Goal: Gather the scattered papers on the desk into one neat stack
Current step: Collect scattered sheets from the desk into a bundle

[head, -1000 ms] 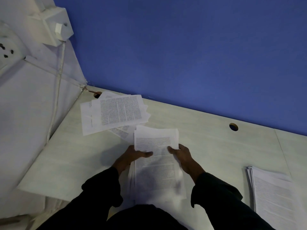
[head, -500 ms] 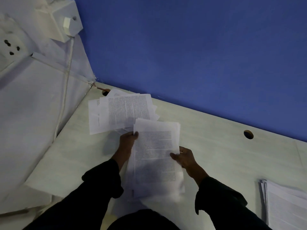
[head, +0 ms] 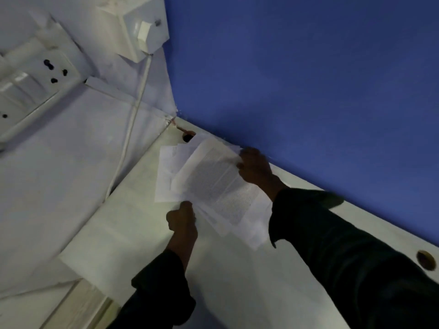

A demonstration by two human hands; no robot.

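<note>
A bundle of printed white papers (head: 215, 186) lies tilted near the desk's far left corner, on top of a few loose sheets (head: 166, 172) that stick out to the left. My right hand (head: 255, 168) grips the bundle's far edge close to the blue wall. My left hand (head: 183, 218) holds the bundle's near left edge, fingers curled at it. Both arms wear dark sleeves. The sheets under the bundle are mostly hidden.
The pale desk (head: 133, 233) meets a blue wall (head: 308, 79) at the back and a white side panel (head: 59, 174) on the left. Cable holes sit at the corner (head: 187, 137) and far right (head: 426, 260). A wall socket (head: 31, 84), switch box (head: 140, 29) and cable (head: 129, 134) hang left.
Both hands carried the bundle from in front of me to the far left corner and laid it over the loose sheets. My view swung left; the right-hand stack left the frame.
</note>
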